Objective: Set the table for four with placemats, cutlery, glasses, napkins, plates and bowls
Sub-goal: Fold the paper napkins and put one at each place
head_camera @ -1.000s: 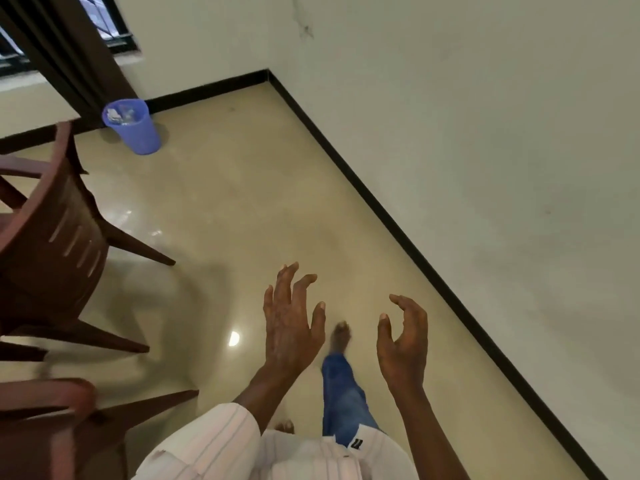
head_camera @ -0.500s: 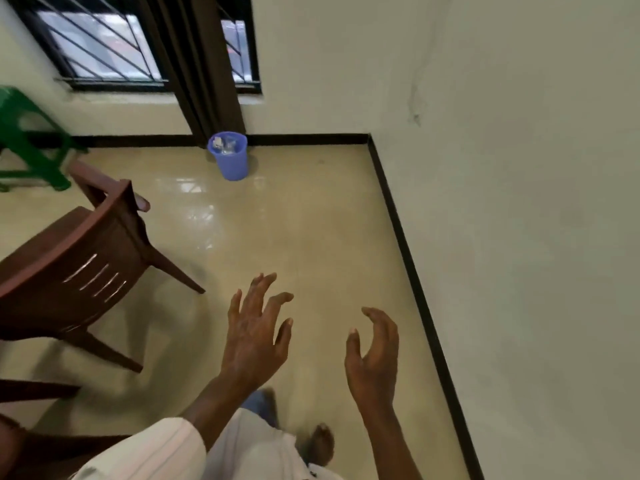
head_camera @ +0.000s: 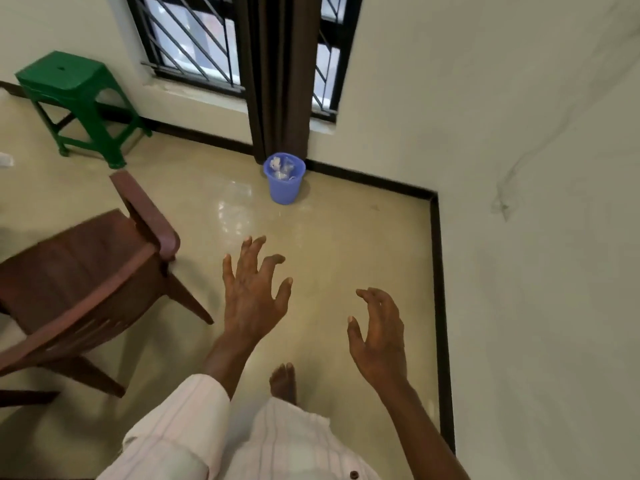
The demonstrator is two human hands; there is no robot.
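No placemat, cutlery, glass, napkin, plate or bowl is in view, and no table shows. My left hand (head_camera: 254,294) hovers over the floor with its fingers spread and holds nothing. My right hand (head_camera: 379,336) hangs beside it to the right, fingers loosely bent, also holding nothing. Both hands are out in front of my body, above my bare foot (head_camera: 284,382).
A brown wooden chair (head_camera: 79,282) stands at the left. A green plastic stool (head_camera: 74,98) is by the far wall. A blue waste bin (head_camera: 284,181) sits under the dark curtain (head_camera: 277,74) and barred window. A cream wall (head_camera: 536,237) runs close on the right.
The view has swung left and up: the window, curtain and green stool have come into sight and the bin has shifted toward the middle. Both hands stay spread and hold nothing.
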